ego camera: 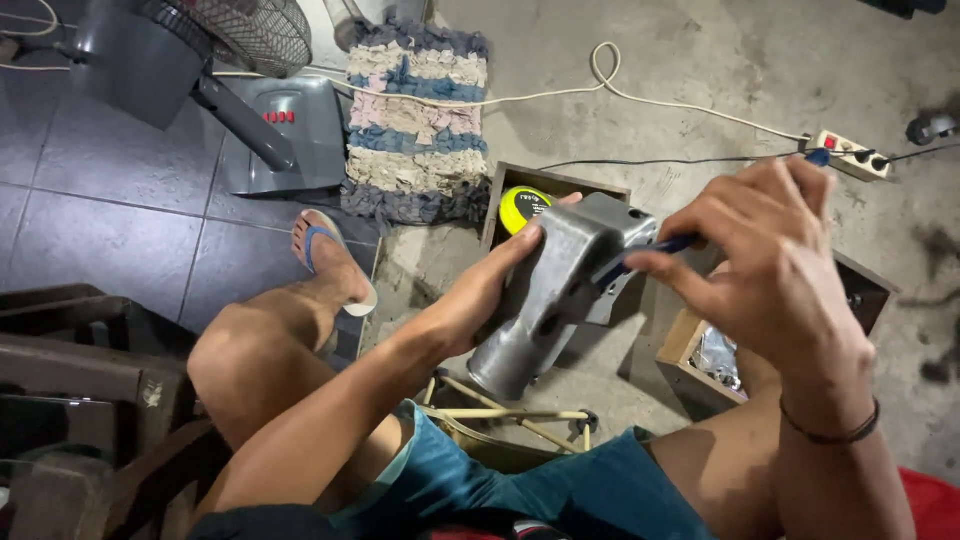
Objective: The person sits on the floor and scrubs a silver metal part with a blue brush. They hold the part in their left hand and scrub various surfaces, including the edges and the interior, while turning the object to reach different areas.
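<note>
Head view. The casting, a grey metal part with a round neck at the lower end and a blocky head with holes at the upper end, is held in the air above the knees, over the concrete floor. All places below are given relative to this casting.

Left hand: wrapped round the near-left side of the casting, palm against the body, fingers closed over its upper edge. Grip is firm; the casting is tilted, neck down towards the lap.

Right hand: at the right of the casting, fingers pinched together on a blue-handled tool whose tip meets the casting's head. The tip itself is hidden; the kind of tool cannot be told.

Handling, by judgement: the casting looks solid, stiff and fairly heavy, with a smooth, possibly slippery skin. It is not fragile. The best hold appears to be round the waist below the head, as now, clear of the holes.

Surroundings: a yellow round object in a wooden box just behind the casting; a second box with shiny contents to the right below; a rag rug and fan base well behind left; a power strip far right behind.
</note>
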